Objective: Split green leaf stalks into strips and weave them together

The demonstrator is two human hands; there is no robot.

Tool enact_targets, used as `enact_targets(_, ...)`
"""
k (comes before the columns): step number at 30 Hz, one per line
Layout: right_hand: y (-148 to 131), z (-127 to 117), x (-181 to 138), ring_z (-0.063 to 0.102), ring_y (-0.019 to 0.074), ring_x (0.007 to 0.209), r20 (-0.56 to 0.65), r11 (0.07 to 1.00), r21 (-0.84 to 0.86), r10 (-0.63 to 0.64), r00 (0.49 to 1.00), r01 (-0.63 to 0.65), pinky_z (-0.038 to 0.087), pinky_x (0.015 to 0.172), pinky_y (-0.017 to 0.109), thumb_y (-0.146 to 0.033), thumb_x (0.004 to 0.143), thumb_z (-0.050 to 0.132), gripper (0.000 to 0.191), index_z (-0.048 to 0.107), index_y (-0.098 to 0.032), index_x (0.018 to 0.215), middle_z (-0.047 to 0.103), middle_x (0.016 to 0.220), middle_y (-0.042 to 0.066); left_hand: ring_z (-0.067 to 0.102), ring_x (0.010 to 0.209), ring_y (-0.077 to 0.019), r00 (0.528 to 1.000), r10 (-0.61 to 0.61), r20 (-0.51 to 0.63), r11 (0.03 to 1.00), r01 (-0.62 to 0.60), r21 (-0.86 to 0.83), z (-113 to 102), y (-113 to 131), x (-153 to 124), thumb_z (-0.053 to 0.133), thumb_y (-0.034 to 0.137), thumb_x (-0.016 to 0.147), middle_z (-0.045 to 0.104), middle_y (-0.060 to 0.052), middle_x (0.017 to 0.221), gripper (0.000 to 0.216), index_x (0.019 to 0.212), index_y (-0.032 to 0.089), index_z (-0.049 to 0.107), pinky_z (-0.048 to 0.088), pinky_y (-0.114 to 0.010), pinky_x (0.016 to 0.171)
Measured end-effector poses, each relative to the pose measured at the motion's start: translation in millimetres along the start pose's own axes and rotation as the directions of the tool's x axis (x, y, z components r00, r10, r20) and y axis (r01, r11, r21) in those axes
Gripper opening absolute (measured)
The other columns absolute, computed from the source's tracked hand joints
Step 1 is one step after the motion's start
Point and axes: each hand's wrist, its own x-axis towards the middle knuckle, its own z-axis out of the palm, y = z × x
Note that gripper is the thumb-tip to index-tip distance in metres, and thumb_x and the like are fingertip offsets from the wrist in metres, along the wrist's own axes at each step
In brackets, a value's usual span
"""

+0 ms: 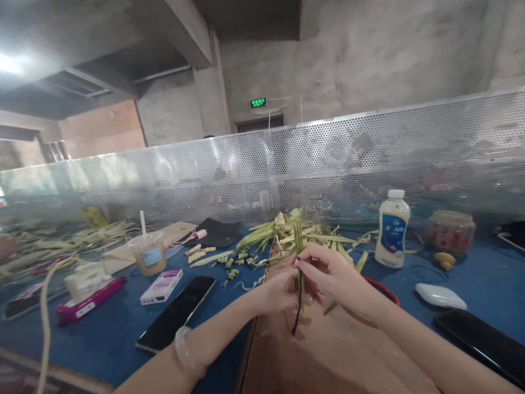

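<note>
Just above the brown board [283, 361], I hold a slim upright bundle of green leaf strips [298, 241], with a dark strand [298, 317] running down from it. My right hand [334, 271] pinches the bundle between thumb and fingertips. Lower down, my left hand [281, 293] is closed around the same bundle, its fingers partly hidden behind it. A clear bangle [188, 350] circles my left wrist. Behind my hands lies a loose heap of pale green leaf strips [262, 232], with small green knotted pieces [235, 262] to the left.
On the blue tabletop [221, 334], a phone [178, 312], pink-white box [162, 286], tissue pack [90, 290] and drink cup [148, 254] stand left. A white-capped bottle [392, 230], jar [450, 232], white case [441, 295] and black case [484, 339] are right. A perforated metal screen [348, 158] closes the back.
</note>
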Motion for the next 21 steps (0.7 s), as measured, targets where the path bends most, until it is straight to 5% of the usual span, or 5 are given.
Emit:
enact_targets(11,14,1,3,0.048,0.0064,0.046,-0.041,0.968,-0.208,-0.152,0.988,0.140,0.040,0.045,0.020,-0.024,0.080,0.045,0.014,0.053,-0.018,0.070,0.050,0.068,-0.002,0.057,0.085,-0.0173,0.991,-0.127,0.044,0.987,0.121,0.107,-4,-7,-1,0.053,0.042,0.075,0.062,-0.010,0.082,0.031,0.080,0.012,0.060,0.042,-0.030,0.082)
enact_targets(17,16,0,1,0.043,0.0028,0.036,0.026,0.983,-0.166,-0.081,0.996,0.084,0.037,0.038,0.019,-0.025,0.082,0.041,0.015,0.052,-0.019,0.074,0.051,0.075,-0.001,0.056,0.088,-0.0172,0.991,-0.116,0.064,0.987,0.108,0.115,-4,-6,-1,0.051,0.040,0.077,0.062,-0.009,0.085,0.031,0.084,0.012,0.061,0.040,-0.030,0.086)
enact_targets(21,17,0,2,0.048,0.0067,0.050,0.010,0.951,-0.269,-0.155,0.988,0.152,0.040,0.047,0.020,-0.022,0.080,0.044,0.015,0.054,-0.019,0.069,0.051,0.072,-0.001,0.056,0.088,-0.0186,0.991,-0.121,0.062,0.985,0.112,0.133,-2,1,0,0.051,0.036,0.078,0.062,-0.010,0.086,0.027,0.083,0.012,0.061,0.041,-0.031,0.085)
